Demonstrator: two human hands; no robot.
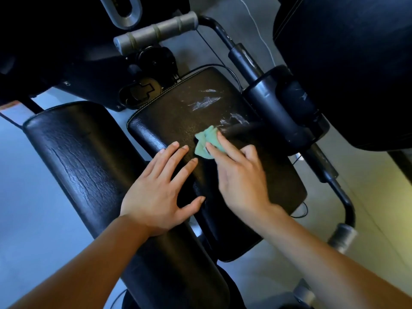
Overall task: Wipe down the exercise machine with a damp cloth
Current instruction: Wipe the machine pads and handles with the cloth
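One green cloth (206, 141), bunched, lies on the middle seat pad (169, 121), whose long axis runs from near me away to the upper left. My right hand (240, 175) presses the cloth with straight fingers; my left hand (160, 186) rests flat, spread across this pad and one second pad (73, 152).

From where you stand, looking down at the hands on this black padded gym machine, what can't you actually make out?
Head view, the only one:
- Most of the small green cloth: the right hand covers it, so its size and dampness are unclear.
- The right hand's thumb: hidden beneath the hand.
- The flat black seat pad under both hands, including the left hand: wiped or not, unknown.
- The large dark pad at upper right: cut off by the edge, lost in shadow.
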